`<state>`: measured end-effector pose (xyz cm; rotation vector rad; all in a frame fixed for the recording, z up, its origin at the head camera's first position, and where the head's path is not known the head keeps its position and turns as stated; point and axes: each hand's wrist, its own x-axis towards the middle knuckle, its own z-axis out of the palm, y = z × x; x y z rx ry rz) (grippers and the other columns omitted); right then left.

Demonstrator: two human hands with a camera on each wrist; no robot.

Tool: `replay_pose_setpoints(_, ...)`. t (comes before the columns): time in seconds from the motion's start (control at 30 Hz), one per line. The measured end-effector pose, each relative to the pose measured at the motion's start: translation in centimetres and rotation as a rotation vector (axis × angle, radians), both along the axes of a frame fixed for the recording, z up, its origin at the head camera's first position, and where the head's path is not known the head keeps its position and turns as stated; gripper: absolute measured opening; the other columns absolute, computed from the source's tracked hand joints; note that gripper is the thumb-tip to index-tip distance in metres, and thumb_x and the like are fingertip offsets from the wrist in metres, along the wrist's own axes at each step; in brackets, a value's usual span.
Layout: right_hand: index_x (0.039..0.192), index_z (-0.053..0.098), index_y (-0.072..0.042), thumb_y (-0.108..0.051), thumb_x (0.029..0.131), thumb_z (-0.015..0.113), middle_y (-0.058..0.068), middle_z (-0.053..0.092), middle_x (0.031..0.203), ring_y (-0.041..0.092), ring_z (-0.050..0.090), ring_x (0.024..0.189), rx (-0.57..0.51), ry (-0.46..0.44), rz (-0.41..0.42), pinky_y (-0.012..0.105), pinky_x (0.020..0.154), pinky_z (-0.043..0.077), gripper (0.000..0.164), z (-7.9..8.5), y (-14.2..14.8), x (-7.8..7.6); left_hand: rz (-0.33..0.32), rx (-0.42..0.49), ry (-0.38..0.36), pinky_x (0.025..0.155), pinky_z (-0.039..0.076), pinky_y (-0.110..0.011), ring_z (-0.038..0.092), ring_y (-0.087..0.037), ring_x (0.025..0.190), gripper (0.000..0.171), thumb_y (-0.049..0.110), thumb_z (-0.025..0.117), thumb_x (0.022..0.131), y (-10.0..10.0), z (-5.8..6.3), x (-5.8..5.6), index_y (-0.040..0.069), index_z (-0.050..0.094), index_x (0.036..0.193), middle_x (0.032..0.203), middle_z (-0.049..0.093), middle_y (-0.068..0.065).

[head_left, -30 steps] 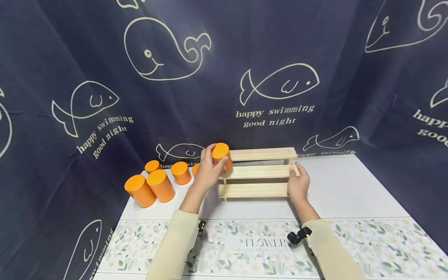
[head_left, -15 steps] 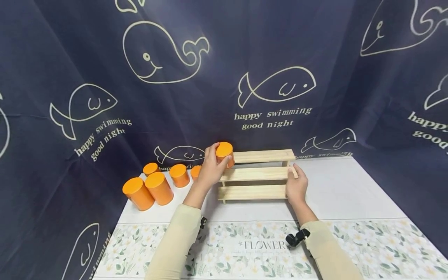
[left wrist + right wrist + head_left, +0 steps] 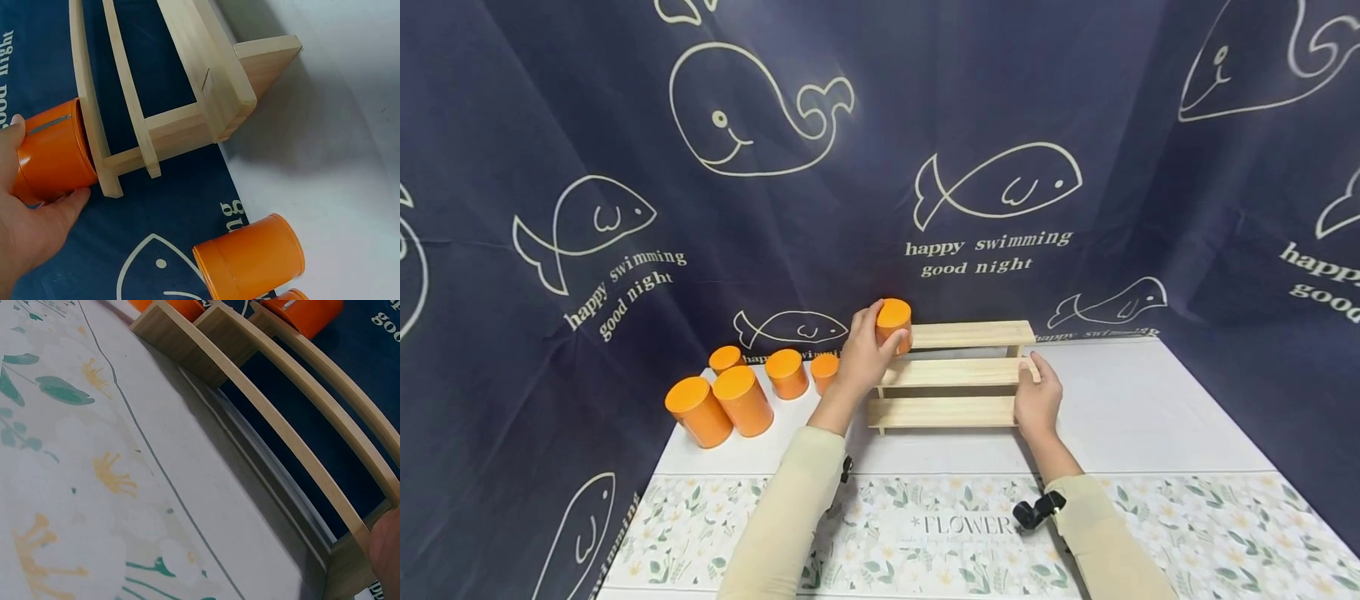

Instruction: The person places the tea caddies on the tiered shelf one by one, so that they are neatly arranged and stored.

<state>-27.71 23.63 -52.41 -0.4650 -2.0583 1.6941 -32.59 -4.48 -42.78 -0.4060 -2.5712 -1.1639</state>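
Note:
My left hand grips an orange canister by its side. It holds the canister upright at the left end of the top tier of a three-tier wooden rack. In the left wrist view the base of the canister lies against or very close to the top board; I cannot tell whether it bears its weight there. My right hand holds the rack's right end, thumb by the middle board. Only a little of the right hand shows in the right wrist view.
Several more orange canisters, tall ones and short ones, stand on the white table left of the rack. A dark blue curtain hangs close behind the rack. A flower-print strip crosses the table's front.
My left hand has carried the canister to the right and slightly up, over the left end of the rack's top tier. My right hand keeps its hold on the rack.

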Motion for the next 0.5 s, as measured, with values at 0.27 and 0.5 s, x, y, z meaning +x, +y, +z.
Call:
replay_pose_setpoints(0.27, 0.163, 0.034, -0.003, -0.025, 0.115, 0.036, 0.023, 0.041, 0.166, 0.037, 0.038, 0.158, -0.006, -0.014, 0.017, 0.047, 0.129, 0.035, 0.053, 0.1, -0.1, 0.0, -0.057, 0.139, -0.013, 0.122, 0.045, -0.046, 0.056, -0.032, 0.144, 0.083, 0.032, 0.08, 0.093, -0.1, -0.7, -0.9, 0.019, 0.038, 0.164, 0.157, 0.054, -0.016)
replay_pose_setpoints(0.5, 0.163, 0.035, -0.004, -0.024, 0.115, 0.037, 0.023, 0.042, 0.166, 0.037, 0.039, 0.157, -0.004, -0.004, 0.012, 0.048, 0.129, 0.034, 0.052, -0.1, 0.0, -0.1, -0.087, 0.212, 0.041, 0.118, 0.05, -0.04, 0.061, -0.03, 0.141, 0.093, 0.02, 0.087, 0.086, -0.1, -1.8, -1.7, 0.014, 0.036, 0.163, 0.155, 0.058, -0.019)
